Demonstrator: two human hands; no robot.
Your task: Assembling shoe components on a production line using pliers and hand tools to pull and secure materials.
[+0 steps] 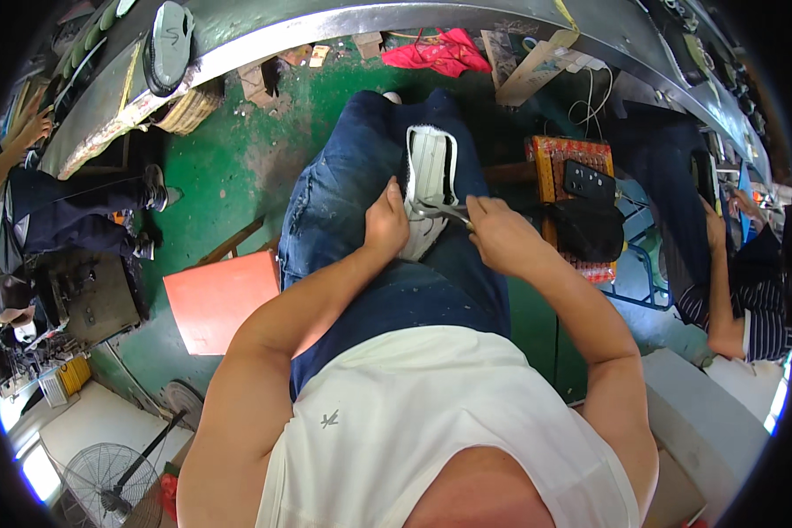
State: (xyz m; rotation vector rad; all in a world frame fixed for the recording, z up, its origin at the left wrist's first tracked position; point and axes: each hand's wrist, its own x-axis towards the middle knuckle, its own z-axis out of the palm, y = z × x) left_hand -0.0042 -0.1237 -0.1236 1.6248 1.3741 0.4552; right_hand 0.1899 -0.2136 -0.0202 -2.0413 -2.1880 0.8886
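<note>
On my lap lies a shoe in the making [429, 163], its pale bottom facing up, with a white fuzzy edge and a dark inner strip along one side. My left hand [386, 220] is closed along its left side and steadies it; the fingertips are partly hidden. In my right hand [502, 233] are metal pincers [438, 210], the fingers wrapped round their handles. The jaws of the pincers reach over the middle of the shoe, near my left hand; whether they grip its edge I cannot tell.
A metal bench edge [282, 40] curves across the front, with a grey shoe bottom [172, 44] on it. At right, a phone [588, 182] and a black cloth lie on a beaded seat [546, 158]. A red stool [220, 304] stands left. Co-workers sit on both sides.
</note>
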